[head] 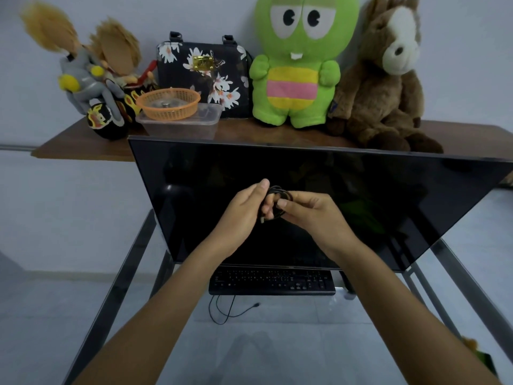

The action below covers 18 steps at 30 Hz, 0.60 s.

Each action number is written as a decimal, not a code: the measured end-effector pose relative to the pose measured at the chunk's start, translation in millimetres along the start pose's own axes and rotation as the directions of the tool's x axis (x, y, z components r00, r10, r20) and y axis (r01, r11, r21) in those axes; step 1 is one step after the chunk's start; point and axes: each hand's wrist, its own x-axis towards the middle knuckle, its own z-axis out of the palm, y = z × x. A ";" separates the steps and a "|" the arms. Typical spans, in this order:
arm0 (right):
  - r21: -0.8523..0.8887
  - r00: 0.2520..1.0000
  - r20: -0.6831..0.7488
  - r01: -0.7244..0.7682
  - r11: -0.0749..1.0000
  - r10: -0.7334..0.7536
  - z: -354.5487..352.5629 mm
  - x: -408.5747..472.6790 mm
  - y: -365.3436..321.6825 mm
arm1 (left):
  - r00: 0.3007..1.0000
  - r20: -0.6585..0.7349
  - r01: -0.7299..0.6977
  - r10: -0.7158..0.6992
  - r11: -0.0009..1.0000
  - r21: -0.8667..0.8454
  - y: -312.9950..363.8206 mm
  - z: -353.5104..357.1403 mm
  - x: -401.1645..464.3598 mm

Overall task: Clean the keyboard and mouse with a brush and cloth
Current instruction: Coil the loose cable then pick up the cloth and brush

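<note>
Presently I note both hands, L hand (244, 207) and R hand (308, 209), gripping a coiled cable (279, 202) above the keyboard (272, 282), prob. to keep it off the keys.

Three plush toys (298, 59), one keyboard (272, 282), one monitor (361, 195), two hands (244, 212).
</note>
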 end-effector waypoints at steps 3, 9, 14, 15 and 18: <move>0.032 0.995 -0.053 -0.078 0.996 0.079 -1.2 0.1 -0.3 | 0.997 -0.054 -0.040 0.051 0.980 0.194 -0.4 2.3 0.4; 0.264 0.962 0.042 -0.270 0.926 0.269 -7.3 -3.7 4.4 | 0.985 -0.033 -0.142 0.169 0.906 0.399 -9.2 3.8 3.7; 0.558 0.946 0.118 -0.314 0.768 0.302 -7.2 -7.8 5.4 | 0.986 -0.007 -0.150 0.166 0.908 0.392 -11.5 12.6 7.4; 0.530 0.958 0.084 -0.276 0.802 0.274 -9.0 -8.7 4.4 | 0.990 -0.008 -0.128 0.141 0.924 0.361 -12.4 14.7 9.5; 0.206 0.981 -0.118 -0.127 0.970 0.153 -11.0 -8.8 0.2 | 0.999 -0.044 0.018 -0.011 0.985 0.174 -14.3 18.4 15.1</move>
